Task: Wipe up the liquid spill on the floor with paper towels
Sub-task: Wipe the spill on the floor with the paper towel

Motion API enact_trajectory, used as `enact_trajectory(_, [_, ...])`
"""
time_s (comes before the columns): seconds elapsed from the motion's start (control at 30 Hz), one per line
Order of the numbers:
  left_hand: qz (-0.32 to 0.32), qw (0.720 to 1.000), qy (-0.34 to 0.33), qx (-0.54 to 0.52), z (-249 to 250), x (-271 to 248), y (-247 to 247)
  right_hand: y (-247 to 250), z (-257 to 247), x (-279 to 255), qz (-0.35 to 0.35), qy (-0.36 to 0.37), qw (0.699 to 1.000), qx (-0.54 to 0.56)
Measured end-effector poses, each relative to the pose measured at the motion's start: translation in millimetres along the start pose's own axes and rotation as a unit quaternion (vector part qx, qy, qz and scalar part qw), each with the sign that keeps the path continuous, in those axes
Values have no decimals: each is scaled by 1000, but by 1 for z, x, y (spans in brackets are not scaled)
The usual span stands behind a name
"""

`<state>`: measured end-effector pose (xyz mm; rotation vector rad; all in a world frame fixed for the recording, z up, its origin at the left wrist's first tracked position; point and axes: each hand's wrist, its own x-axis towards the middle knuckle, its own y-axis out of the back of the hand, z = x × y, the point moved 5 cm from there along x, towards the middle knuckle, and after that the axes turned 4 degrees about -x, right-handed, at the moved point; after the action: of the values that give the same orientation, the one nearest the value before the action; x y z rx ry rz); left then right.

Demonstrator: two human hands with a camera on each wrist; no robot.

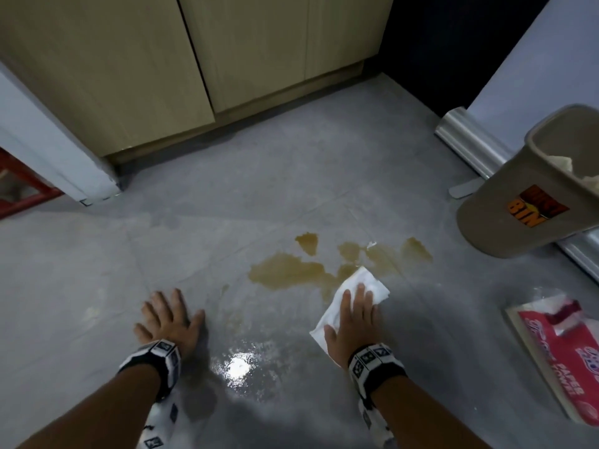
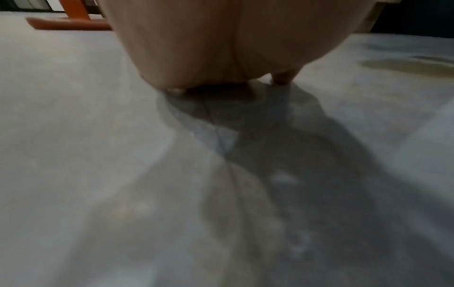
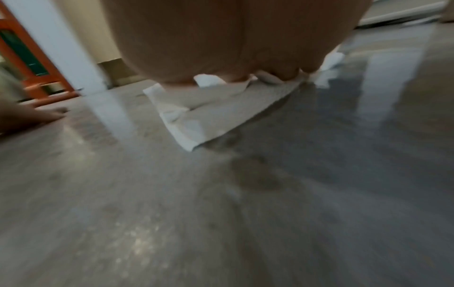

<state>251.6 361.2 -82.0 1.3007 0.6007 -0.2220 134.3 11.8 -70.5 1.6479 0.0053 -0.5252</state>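
A brown liquid spill [image 1: 291,273] spreads in patches over the grey tiled floor [image 1: 97,270]. My right hand [image 1: 353,315] lies flat with straight fingers on a white paper towel [image 1: 372,286], pressing it onto the spill's near right edge. In the right wrist view the paper towel [image 3: 209,118] sticks out from under the palm. My left hand [image 1: 168,315] rests flat on the bare floor, left of the spill, fingers spread and holding nothing. In the left wrist view a strip of the spill [image 2: 405,66] shows at far right.
A beige bin [image 1: 518,196] with crumpled paper inside stands at the right. A pink pack of paper towels [image 1: 560,354] lies at the right edge. Wooden cabinets [image 1: 194,59] close off the back. A wet shiny patch [image 1: 240,371] lies between my wrists.
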Motion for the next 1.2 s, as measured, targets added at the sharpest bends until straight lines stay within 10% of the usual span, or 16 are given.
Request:
enact_trajectory(0.73, [-4, 1000, -15, -6, 3, 1, -5, -15, -78, -41, -8, 165, 985, -38])
enact_trajectory(0.93, [6, 1000, -21, -6, 2, 0, -7, 2, -81, 4, -14, 60, 998, -7])
enact_trajectory(1.2, [-3, 1000, -15, -4, 2, 0, -5, -22, -110, -54, -42, 213, 975, -51])
